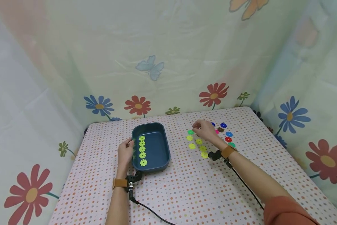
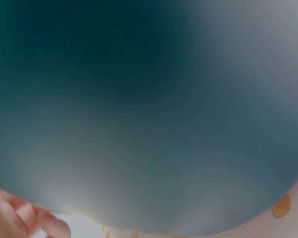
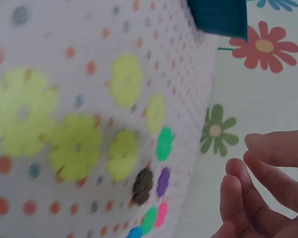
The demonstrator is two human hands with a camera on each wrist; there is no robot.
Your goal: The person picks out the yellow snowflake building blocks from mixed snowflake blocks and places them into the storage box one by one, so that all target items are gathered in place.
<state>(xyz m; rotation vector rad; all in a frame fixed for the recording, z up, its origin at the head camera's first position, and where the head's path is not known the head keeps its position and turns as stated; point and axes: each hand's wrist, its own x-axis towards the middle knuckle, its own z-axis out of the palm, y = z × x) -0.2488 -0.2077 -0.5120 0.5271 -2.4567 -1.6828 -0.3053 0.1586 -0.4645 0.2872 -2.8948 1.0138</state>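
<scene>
A dark blue plastic tray [image 1: 156,156] holds a column of several yellow flower-shaped discs [image 1: 142,149] along its left side. My left hand [image 1: 125,152] grips the tray's left rim; the left wrist view is mostly filled by the blurred tray [image 2: 154,148], with some fingers [image 2: 12,218] below its edge. My right hand [image 1: 205,129] is above loose flower discs, beside a green disc [image 1: 190,132]. In the right wrist view its thumb and forefinger [image 3: 275,148] come close together, with nothing visible between them. Several yellow discs [image 3: 75,147] lie near that hand.
Beyond the right hand lie more discs: dark blue [image 1: 223,125], brown [image 1: 220,129], light blue [image 1: 228,134] and red [image 1: 228,139]. The dotted tablecloth [image 1: 179,187] runs back to a flower-printed curtain [image 1: 179,78]. A cable [image 1: 244,184] trails from each wrist camera.
</scene>
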